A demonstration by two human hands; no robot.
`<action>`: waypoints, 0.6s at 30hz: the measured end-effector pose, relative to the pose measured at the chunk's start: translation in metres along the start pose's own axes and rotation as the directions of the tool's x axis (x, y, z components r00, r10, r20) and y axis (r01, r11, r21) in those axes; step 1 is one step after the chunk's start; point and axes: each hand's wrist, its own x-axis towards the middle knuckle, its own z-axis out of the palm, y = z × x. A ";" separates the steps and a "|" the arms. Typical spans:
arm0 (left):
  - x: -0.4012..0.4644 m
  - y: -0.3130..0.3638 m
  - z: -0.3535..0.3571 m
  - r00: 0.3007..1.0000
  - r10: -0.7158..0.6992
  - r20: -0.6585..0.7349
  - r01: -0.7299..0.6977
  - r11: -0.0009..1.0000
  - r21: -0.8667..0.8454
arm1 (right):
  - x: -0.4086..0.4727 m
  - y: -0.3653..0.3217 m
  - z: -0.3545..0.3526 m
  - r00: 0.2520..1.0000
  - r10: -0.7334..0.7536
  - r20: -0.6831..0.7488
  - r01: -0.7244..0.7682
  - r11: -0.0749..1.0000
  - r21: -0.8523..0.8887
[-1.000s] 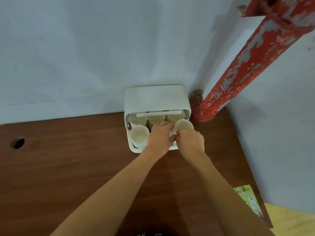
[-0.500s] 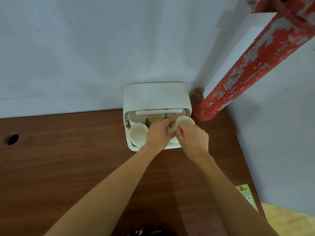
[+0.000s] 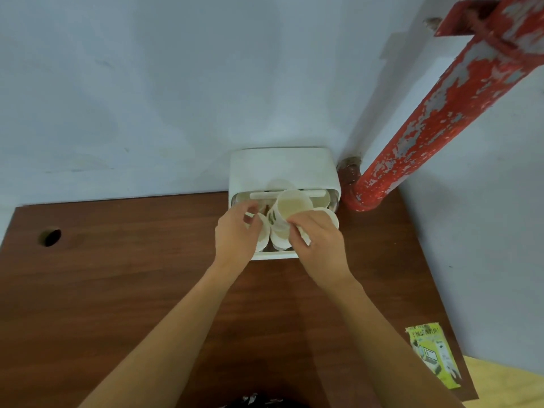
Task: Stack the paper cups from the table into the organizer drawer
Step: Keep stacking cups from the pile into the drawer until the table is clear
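Note:
A white organizer (image 3: pixel 282 166) stands at the back of the brown table (image 3: pixel 117 275) against the wall, its drawer (image 3: pixel 273 255) pulled out toward me. Several cream paper cups fill the drawer. My right hand (image 3: pixel 319 242) grips one paper cup (image 3: pixel 293 206) by its side, raised and tilted above the middle of the drawer. My left hand (image 3: pixel 235 234) rests over the drawer's left part, fingers curled around the rim of another cup (image 3: pixel 262 231) there. My hands hide most of the front cups.
A peeling red pipe (image 3: pixel 426 122) rises from the table's back right corner, close beside the organizer. A round cable hole (image 3: pixel 50 237) sits at the table's left. A yellow-green packet (image 3: pixel 432 357) lies near the right edge. Grey walls close off the back and right.
My right hand has lifted a cup up out of the cluster and tilted it over the drawer's middle. My left hand has shifted left onto another cup. The view has tilted slightly.

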 end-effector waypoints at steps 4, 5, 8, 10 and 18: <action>-0.008 -0.013 -0.021 0.999 -0.026 -0.046 0.026 1.000 0.002 | -0.004 -0.009 0.030 0.979 0.019 0.205 -0.024 0.999 0.025; -0.011 -0.016 -0.024 0.999 -0.017 -0.041 0.017 1.000 0.003 | -0.004 -0.010 0.036 0.976 0.015 0.216 -0.020 1.000 0.020; -0.017 -0.019 -0.027 1.000 0.027 -0.009 -0.026 1.000 0.015 | 0.003 -0.014 0.047 0.978 0.000 0.209 -0.002 1.000 0.012; -0.019 -0.020 -0.028 1.000 0.025 -0.011 -0.025 1.000 0.002 | 0.007 -0.017 0.051 0.978 -0.020 0.208 0.018 1.000 0.010; -0.017 -0.026 -0.026 1.000 -0.008 0.012 0.008 1.000 0.026 | -0.007 -0.007 0.070 0.941 0.002 0.338 0.026 0.997 -0.078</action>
